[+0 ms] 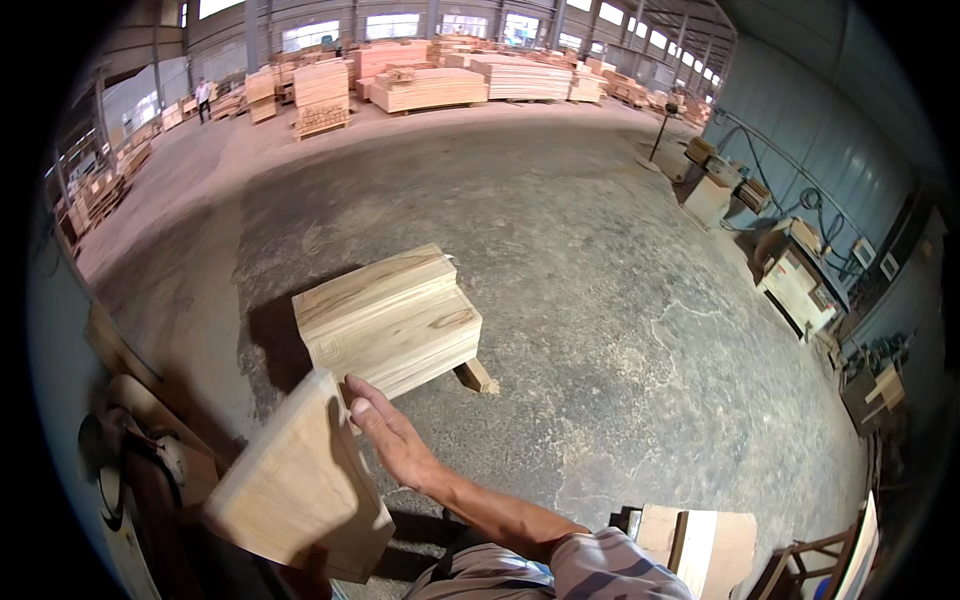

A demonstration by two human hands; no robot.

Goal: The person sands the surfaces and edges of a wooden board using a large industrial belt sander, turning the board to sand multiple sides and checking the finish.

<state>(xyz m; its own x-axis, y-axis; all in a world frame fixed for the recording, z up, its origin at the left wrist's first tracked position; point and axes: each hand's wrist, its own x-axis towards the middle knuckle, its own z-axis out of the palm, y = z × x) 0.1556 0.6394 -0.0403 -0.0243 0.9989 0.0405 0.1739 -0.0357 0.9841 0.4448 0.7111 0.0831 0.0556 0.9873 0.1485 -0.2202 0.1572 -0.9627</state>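
Observation:
A pale wooden panel (pixel 285 480) stands tilted in front of me at the lower left, its broad face toward me. Beside its upper right edge is my right hand (pixel 395 440), fingers stretched out and thumb a little apart. The fingertips are close to the panel's top corner; whether they press on it is hard to tell. A shadow falls across the panel face. My left hand does not show; a dark reddish patch under the panel's lower edge is too dim to make out. Just beyond lies a stack of pale wooden boards (pixel 395 310), stepped on top.
A wood block (pixel 478 376) supports the stack off the concrete floor (pixel 620 300). Machinery (pixel 150 450) crowds my left. More boards (pixel 700 545) lie at lower right. Machines (pixel 800 285) and cables line the right wall. Lumber piles (pixel 430 88) and a person (pixel 203 98) are far back.

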